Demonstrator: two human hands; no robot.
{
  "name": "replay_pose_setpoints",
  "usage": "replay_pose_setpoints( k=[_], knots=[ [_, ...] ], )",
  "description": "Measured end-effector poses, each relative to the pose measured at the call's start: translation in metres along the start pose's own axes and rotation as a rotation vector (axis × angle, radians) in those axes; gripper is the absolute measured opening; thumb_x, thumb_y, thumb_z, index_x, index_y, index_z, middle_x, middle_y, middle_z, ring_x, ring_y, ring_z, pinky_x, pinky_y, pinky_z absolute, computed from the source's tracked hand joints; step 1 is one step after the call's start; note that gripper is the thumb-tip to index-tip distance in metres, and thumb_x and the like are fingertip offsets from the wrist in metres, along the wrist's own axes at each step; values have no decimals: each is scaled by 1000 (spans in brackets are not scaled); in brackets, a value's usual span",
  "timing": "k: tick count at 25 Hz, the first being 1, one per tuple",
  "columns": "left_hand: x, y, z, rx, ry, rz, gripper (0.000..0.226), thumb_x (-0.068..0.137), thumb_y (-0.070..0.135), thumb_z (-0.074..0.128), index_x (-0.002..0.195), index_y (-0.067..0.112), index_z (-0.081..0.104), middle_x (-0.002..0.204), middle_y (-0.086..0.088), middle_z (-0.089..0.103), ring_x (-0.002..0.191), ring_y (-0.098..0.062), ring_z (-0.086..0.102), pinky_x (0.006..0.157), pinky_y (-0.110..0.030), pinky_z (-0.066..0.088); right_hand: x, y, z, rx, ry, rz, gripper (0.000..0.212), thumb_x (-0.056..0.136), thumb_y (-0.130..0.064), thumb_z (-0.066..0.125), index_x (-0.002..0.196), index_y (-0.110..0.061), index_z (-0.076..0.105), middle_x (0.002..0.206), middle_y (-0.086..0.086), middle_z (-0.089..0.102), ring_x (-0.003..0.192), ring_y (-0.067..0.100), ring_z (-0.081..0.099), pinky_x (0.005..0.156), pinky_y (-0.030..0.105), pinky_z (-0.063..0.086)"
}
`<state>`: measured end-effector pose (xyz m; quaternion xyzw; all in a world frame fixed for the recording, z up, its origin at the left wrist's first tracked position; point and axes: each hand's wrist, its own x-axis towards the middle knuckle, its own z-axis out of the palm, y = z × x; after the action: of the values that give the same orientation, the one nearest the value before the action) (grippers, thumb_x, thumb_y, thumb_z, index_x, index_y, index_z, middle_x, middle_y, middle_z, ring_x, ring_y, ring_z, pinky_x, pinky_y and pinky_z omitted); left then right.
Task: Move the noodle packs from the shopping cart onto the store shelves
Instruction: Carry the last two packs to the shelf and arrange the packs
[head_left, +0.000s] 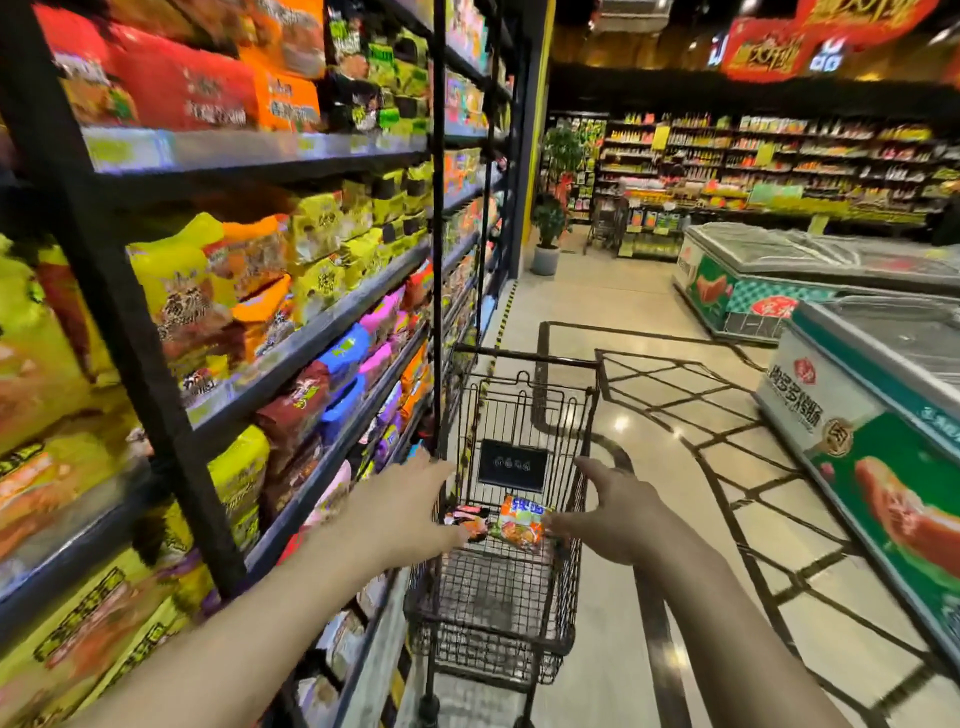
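Head view. Shopping cart (511, 525), black wire, lower centre of frame; its wheels are cut off at the bottom edge. Inside, on the basket floor: orange noodle pack (521, 521), long axis tilted from upper left to lower right, its right end hidden behind the right hand (615, 512); dark noodle pack (467, 519) just left of it, partly covered by the left hand (410, 506), print unreadable. Both hands spread with relaxed fingers, gripping nothing. Store shelves (291, 358) fill the left of frame, stocked packs blurred.
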<state>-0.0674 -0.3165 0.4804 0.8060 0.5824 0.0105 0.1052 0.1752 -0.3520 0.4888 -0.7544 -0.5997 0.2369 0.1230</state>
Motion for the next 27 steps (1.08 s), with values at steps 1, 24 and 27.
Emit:
replay_pose_setpoints(
  k=[1,24,27],
  knots=[
    [24,2,3,-7,-7,-15,89,80,70,62,155,37,26,165,1,27,145,-23,38,110,-45,42,25,3,-4,-6,-6,-2,100,79,-62,76,160,-36,22,162,6,36,148,30,34,117,48,38],
    [461,-109,184,-41,-375,-6,91,82,67,66,155,28,28,150,-6,44,136,-30,47,104,-51,48,438,44,120,82,-271,365,90,86,-47,77,159,-30,28,154,10,45,139,31,45,110,38,41],
    [507,-116,233,-73,-405,-39,86,82,64,66,153,28,32,146,-5,47,133,-30,49,103,-53,49,490,73,161,126,-294,382,89,82,-49,80,156,-31,34,143,9,55,126,29,56,108,43,48]
  ],
)
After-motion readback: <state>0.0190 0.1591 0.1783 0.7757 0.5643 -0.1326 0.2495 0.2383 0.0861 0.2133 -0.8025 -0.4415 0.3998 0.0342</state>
